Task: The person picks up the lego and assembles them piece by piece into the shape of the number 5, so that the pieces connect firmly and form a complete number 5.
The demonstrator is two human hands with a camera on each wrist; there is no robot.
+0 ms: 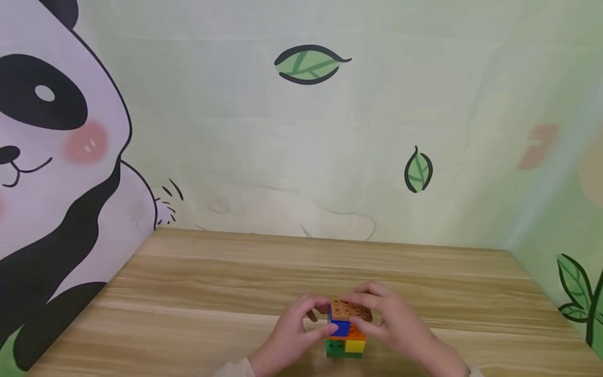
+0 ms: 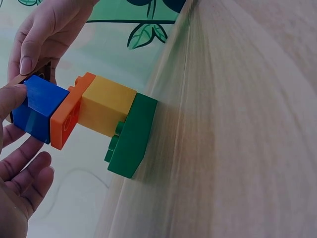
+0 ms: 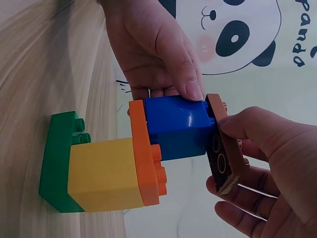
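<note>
Head: brick stack (image 1: 346, 330) upright on the worktop (image 1: 212, 283). Left hand (image 1: 289, 330): grip clamped on the blue brick (image 1: 339, 328). Right hand (image 1: 395, 317): pinched the brown plate (image 1: 350, 310) on top.

Left wrist: green plate (image 2: 134, 136), yellow brick (image 2: 108, 105), orange plate (image 2: 70, 110) and blue brick looked joined.

Right wrist: blue brick's studs showed beneath the tilted brown plate; judged not yet seated, the one joint left in sight. Count: two bricks, three plates.

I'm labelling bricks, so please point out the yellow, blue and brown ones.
Yellow brick (image 3: 105, 176), right wrist view: middle of its side face.
Blue brick (image 3: 176, 119), right wrist view: one side face.
Brown brick (image 1: 347, 311), head view: its studded top.
</note>
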